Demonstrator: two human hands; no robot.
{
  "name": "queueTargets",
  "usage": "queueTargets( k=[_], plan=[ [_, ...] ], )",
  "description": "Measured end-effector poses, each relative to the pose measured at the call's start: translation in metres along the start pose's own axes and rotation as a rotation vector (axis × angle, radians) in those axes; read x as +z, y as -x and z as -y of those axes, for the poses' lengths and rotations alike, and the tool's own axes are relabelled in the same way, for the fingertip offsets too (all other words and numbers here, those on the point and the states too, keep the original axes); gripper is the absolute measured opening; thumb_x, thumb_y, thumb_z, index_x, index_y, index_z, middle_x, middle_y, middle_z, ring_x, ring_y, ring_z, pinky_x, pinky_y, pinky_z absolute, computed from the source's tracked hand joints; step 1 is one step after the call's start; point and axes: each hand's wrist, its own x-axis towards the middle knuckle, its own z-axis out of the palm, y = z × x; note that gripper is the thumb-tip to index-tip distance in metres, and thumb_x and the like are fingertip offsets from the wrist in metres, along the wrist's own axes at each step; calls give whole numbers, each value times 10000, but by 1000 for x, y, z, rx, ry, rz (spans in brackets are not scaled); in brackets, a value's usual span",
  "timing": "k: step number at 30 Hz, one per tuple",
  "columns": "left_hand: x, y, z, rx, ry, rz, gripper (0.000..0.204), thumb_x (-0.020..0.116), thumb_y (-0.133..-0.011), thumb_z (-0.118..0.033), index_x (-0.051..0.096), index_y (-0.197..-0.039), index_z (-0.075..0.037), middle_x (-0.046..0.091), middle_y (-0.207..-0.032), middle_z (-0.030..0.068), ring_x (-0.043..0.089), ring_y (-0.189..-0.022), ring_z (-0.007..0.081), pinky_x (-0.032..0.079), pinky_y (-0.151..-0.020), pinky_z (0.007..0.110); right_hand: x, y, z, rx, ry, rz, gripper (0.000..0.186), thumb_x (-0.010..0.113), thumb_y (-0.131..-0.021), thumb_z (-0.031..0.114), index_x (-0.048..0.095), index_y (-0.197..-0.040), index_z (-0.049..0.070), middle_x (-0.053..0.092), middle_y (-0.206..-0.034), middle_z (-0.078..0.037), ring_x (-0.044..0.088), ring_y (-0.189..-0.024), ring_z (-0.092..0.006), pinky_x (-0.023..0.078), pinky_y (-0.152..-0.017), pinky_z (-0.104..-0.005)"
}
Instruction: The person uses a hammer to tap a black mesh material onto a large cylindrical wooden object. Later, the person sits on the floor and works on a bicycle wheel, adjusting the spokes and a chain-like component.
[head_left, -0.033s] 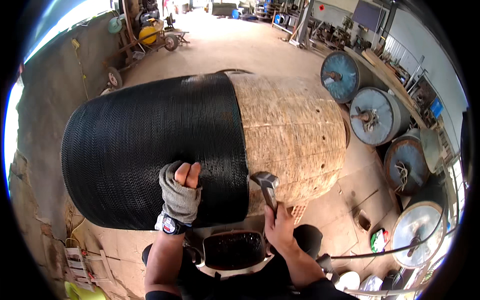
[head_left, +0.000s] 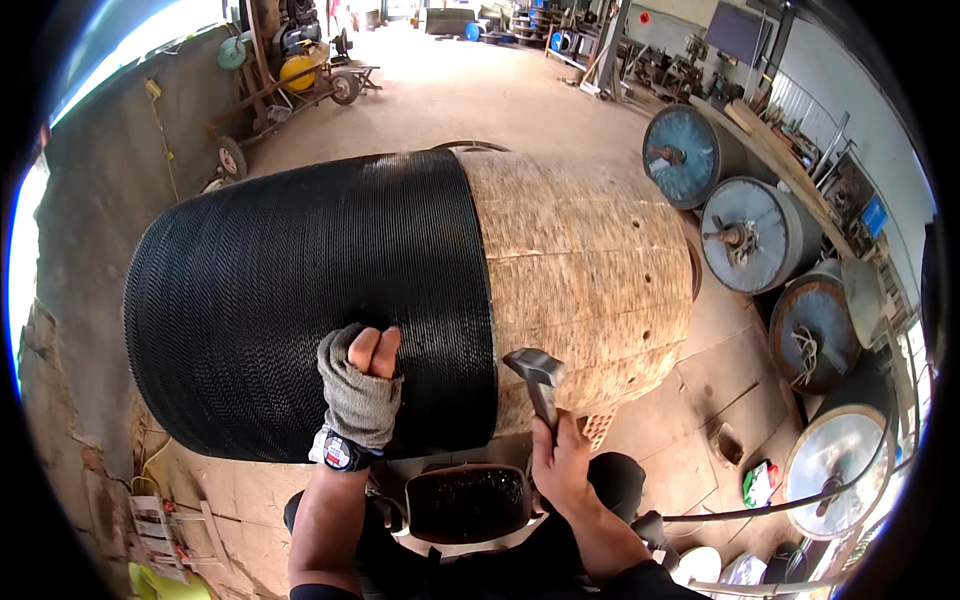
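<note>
A big horizontal drum lies across in front of me. Tight rows of black ridged winding (head_left: 300, 270) cover its left part, while worn pale wood (head_left: 570, 260) shows on the right. My left hand (head_left: 365, 385), in a grey fingerless glove with a watch at the wrist, rests against the winding with its fingers curled closed; whatever lies inside them is hidden. My right hand (head_left: 562, 465) grips the handle of a hammer (head_left: 537, 368). The hammer's metal head is over the wood, just right of the winding's edge.
Below the drum, between my knees, sits a dark tray (head_left: 468, 503) with shiny dark contents. Several metal-ended drums (head_left: 745, 232) line the right side, with a long wooden plank (head_left: 775, 165) on them. A wheeled machine (head_left: 300, 72) stands far left by the wall (head_left: 110, 190).
The hammer head has shifted very slightly right and down, a little farther from the winding's edge. My left hand has stayed in place on the winding.
</note>
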Motion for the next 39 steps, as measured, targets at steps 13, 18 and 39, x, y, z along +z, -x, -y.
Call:
queueTargets(
  k=[13, 18, 39],
  plan=[
    [6, 17, -114, -98, 378, 26, 738, 630, -708, 110, 483, -1405, -81, 575, -981, 79, 565, -807, 237, 469, -770, 432, 2, 55, -44, 258, -57, 74, 211, 670, -908, 106, 526, -1022, 1, 610, -664, -220, 629, -613, -426, 474, -521, -459],
    [16, 41, -137, -249, 523, 116, 740, 627, -750, 115, 442, -1437, -88, 617, -927, 50, 594, -740, 205, 464, -762, 406, -7, 62, -50, 241, -64, 100, 228, 697, -878, 88, 508, -972, 3, 619, -691, -237, 634, -634, -447, 491, -524, -480],
    [21, 31, -155, -370, 432, 200, 807, 692, -670, 60, 400, -1418, -10, 597, -904, 48, 564, -830, 243, 429, -850, 432, -15, 56, -34, 133, -130, 76, 220, 645, -926, 119, 547, -1073, -12, 644, -774, -247, 654, -676, -443, 511, -564, -484]
  ],
)
